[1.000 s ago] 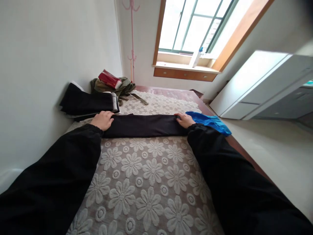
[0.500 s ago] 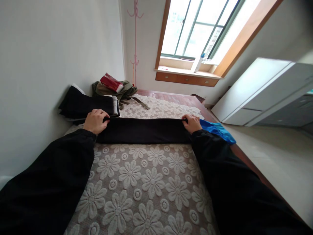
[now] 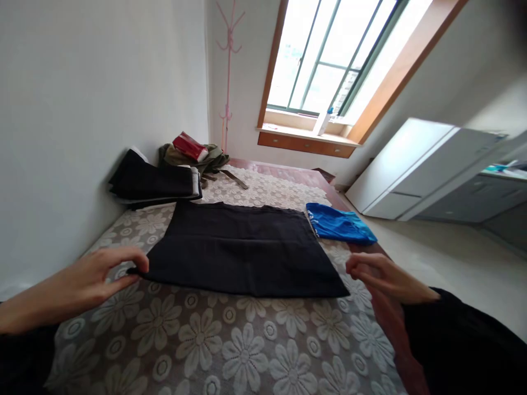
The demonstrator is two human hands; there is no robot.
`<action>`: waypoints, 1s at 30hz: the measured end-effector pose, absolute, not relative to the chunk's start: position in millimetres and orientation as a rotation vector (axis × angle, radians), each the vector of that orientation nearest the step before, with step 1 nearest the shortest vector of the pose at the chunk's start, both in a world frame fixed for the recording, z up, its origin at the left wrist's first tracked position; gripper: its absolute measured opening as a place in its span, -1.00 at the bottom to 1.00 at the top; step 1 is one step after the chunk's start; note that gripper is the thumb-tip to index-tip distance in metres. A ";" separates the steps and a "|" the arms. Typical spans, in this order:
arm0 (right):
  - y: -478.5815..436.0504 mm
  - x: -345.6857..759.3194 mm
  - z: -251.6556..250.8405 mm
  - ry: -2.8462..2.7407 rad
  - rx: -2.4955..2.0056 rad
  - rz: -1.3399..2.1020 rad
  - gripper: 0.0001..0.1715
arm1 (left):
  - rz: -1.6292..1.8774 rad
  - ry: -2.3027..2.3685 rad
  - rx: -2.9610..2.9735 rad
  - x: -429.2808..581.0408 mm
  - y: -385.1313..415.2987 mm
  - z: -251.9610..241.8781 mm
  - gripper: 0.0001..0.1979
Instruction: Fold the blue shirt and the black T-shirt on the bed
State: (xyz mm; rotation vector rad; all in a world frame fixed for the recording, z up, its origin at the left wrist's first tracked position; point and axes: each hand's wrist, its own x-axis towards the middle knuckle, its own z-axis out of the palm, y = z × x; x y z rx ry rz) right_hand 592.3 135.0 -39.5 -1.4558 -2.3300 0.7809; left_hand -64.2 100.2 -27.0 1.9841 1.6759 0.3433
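while the left hand (image 3: 96, 274) pinches the black cloth's (image 3: 242, 249) lower-left corner and the right hand (image 3: 385, 277), loosely curled, holds nothing, a one-sided tug could skew it toward the blue garment (image 3: 340, 224).

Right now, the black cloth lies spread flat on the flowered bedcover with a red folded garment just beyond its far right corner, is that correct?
Not quite: the folded garment beyond the far right corner of the black cloth is blue, not red, as the head view shows. The cloth does lie spread flat on the flowered bedcover.

Home bedroom: lace-covered bed (image 3: 230, 340), pink coat stand (image 3: 229, 66), window (image 3: 325, 55).
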 end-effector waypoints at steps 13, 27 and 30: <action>320.7 506.5 -88.0 -2.141 -2.240 0.084 -0.55 | 0.314 2.284 1.926 -43.6 274.0 -93.2 -0.40; 351.7 532.2 -104.1 -1.765 -2.044 0.188 -0.94 | 1.211 1.984 1.513 -31.2 292.6 -107.7 -0.51; 331.8 544.9 -90.6 -1.714 -1.747 0.247 -0.75 | 1.544 1.586 1.415 -37.8 272.9 -94.3 -0.45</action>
